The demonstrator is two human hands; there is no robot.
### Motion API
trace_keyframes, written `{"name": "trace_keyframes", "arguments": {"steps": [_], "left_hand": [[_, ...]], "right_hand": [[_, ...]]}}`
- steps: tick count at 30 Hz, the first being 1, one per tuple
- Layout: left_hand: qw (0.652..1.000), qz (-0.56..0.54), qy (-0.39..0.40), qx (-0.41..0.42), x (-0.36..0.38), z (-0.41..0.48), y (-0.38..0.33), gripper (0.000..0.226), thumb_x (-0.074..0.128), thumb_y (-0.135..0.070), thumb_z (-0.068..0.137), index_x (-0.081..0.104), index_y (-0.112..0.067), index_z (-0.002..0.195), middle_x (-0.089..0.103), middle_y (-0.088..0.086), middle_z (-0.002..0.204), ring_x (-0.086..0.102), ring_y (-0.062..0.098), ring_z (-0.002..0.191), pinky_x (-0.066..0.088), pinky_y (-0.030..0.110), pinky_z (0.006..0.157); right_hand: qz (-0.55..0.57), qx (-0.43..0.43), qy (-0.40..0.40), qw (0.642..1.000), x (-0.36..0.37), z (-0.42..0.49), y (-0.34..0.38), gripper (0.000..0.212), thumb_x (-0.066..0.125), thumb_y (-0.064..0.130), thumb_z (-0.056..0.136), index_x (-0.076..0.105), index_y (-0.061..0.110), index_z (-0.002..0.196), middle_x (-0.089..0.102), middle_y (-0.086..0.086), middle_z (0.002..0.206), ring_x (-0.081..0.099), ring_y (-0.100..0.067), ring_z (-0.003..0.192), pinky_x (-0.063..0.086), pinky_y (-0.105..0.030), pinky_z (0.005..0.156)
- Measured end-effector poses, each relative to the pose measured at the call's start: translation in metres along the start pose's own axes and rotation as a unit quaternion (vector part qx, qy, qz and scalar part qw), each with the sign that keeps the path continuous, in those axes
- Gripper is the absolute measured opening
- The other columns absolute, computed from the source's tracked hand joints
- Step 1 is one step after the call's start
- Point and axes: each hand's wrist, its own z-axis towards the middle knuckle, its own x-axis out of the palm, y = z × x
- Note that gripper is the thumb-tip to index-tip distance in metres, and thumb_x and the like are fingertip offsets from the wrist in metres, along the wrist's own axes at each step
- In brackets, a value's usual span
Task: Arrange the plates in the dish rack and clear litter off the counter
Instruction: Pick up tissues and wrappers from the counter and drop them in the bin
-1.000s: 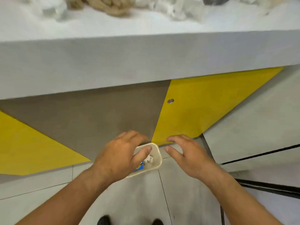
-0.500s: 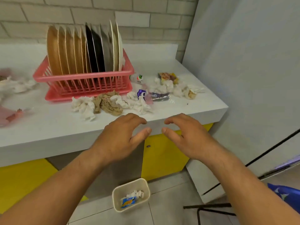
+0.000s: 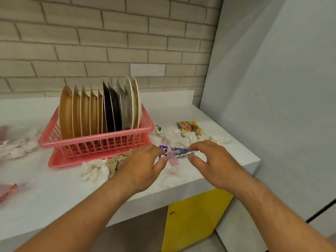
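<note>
A pink dish rack (image 3: pixel 94 140) stands on the white counter (image 3: pixel 54 193) with several plates (image 3: pixel 101 110) upright in it: tan, black, grey and white. Litter lies in front and to the right: crumpled white tissues (image 3: pixel 94 170), a brownish wad (image 3: pixel 118 159), a purple wrapper with a silver end (image 3: pixel 179 151) and a pink scrap (image 3: pixel 172 160). My left hand (image 3: pixel 141 166) reaches the wrapper's left end, thumb touching the pink scrap. My right hand (image 3: pixel 209 160) curls around the silver end, finger and thumb still apart.
A snack packet (image 3: pixel 189 127), a small white carton (image 3: pixel 158 130) and more tissues (image 3: pixel 220 139) lie at the counter's right. Tissues (image 3: pixel 20 144) and pink scraps (image 3: pixel 9 190) lie at the left. A brick wall stands behind, a grey wall on the right, yellow cabinet doors (image 3: pixel 192 220) below.
My view rose from the floor bin to the counter. Both hands moved up and forward from the counter's edge onto the purple wrapper among the litter.
</note>
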Motion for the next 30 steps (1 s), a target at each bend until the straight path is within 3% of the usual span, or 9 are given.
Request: {"name": "trace_keyframes", "arguments": {"steps": [6,9,17,23,30], "left_hand": [[1.0,0.027,0.011,0.002,0.007,0.042,0.013,0.031,0.04,-0.041,0.098,0.058,-0.026,0.118,0.057,-0.007,0.116,0.052,0.014,0.104,0.042,0.027,0.086],[0.999,0.034,0.029,-0.01,0.022,0.067,0.017,0.034,0.039,-0.041,0.098,0.056,-0.024,0.121,0.055,-0.006,0.12,0.051,0.016,0.108,0.042,0.031,0.091],[0.995,0.086,0.036,-0.04,0.063,0.15,0.012,0.032,0.041,-0.034,0.098,0.057,-0.016,0.12,0.056,0.001,0.117,0.052,0.021,0.108,0.044,0.035,0.091],[0.977,0.139,0.064,-0.152,0.075,0.229,0.022,0.027,0.045,-0.025,0.096,0.057,-0.013,0.116,0.056,0.005,0.114,0.056,0.026,0.102,0.051,0.042,0.086],[0.937,0.147,0.109,-0.297,0.078,0.294,0.066,0.025,0.049,-0.007,0.091,0.06,-0.005,0.114,0.062,0.013,0.113,0.062,0.029,0.1,0.053,0.037,0.085]], "right_hand": [[-0.003,0.026,0.014,1.0,-0.001,0.035,-0.018,0.029,0.05,0.037,0.096,0.058,0.028,0.123,0.057,0.009,0.121,0.051,-0.01,0.109,0.043,-0.029,0.092],[-0.003,0.033,0.02,0.999,0.0,0.057,-0.038,0.03,0.05,0.038,0.095,0.059,0.028,0.122,0.059,0.009,0.121,0.052,-0.011,0.109,0.045,-0.031,0.093],[-0.003,0.006,0.066,0.998,0.01,0.129,-0.104,0.031,0.05,0.041,0.095,0.06,0.029,0.122,0.059,0.011,0.12,0.053,-0.008,0.107,0.043,-0.023,0.089],[0.019,-0.017,0.083,0.996,0.003,0.175,-0.147,0.027,0.049,0.041,0.095,0.063,0.029,0.116,0.06,0.012,0.112,0.055,-0.009,0.102,0.046,-0.026,0.087],[0.046,-0.035,0.097,0.994,0.004,0.206,-0.18,0.031,0.05,0.042,0.095,0.06,0.029,0.122,0.058,0.013,0.115,0.053,-0.007,0.106,0.044,-0.025,0.09]]}}
